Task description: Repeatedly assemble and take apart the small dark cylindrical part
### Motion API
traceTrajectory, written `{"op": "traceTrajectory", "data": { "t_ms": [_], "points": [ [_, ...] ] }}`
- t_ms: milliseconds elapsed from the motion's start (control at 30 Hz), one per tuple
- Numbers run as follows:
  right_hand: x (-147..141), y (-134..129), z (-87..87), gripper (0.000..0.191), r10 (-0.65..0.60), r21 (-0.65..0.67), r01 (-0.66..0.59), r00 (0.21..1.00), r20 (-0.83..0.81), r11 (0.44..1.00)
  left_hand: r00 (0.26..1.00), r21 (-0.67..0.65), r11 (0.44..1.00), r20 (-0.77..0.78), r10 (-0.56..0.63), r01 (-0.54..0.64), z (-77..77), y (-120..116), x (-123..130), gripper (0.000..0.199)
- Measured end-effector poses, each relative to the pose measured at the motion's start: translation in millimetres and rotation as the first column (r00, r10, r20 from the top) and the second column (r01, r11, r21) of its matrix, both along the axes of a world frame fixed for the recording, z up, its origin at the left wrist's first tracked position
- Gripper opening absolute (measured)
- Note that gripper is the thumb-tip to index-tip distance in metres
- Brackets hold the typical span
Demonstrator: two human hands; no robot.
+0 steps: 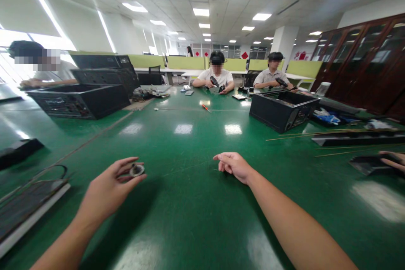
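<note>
1. Lower left, the left hand [109, 187] pinches a small round part [138, 171] by its rim, seemingly to steady it.
2. Below centre, the right hand [236, 166] half-curls (grip empty or not, I can't tell).

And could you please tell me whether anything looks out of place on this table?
Mildly odd, perhaps: the orange screwdriver lies loose on the green table, apart from every visible hand. Nothing looks spilled. The left hand holds a small round part.
</note>
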State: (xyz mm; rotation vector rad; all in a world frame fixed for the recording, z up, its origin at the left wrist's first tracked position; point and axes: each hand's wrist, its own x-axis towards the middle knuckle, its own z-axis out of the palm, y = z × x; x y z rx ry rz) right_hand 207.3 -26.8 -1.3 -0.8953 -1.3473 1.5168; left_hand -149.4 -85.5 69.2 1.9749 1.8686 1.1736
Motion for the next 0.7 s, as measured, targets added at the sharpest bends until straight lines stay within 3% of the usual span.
{"op": "traceTrajectory", "data": {
  "t_ms": [33,133,267,433,567,700],
  "points": [
    [0,1,-0.6,0.043,-0.013,0.004,0.013,1.000,-0.008,1.000,0.997,-0.066,0.996,0.053,-0.059,0.063,-1.6,16,17,0.056],
    [2,5,-4.0,0.042,-0.101,0.035,0.101,0.995,-0.014,0.994,0.960,-0.092,0.962,0.142,-0.242,0.257,-11.1,58,76,0.048],
    [4,10,-9.1,0.046,-0.251,0.188,0.228,0.962,0.108,0.955,0.909,-0.008,0.909,0.003,-0.418,0.418,-34.9,84,133,0.034],
    [-5,7,-12.5,0.049,-0.301,0.371,0.176,0.901,0.313,0.912,0.829,0.086,0.825,-0.093,-0.552,0.559,-58.6,87,146,0.028],
    [-13,3,-15.1,0.044,-0.373,0.467,0.179,0.852,0.367,0.866,0.845,0.115,0.838,-0.105,-0.524,0.534,-64.0,85,144,0.035],
    [-14,3,-16.1,0.036,-0.410,0.493,0.190,0.826,0.387,0.849,0.840,0.121,0.832,-0.098,-0.533,0.542,-62.8,84,146,0.022]
  ]
}}
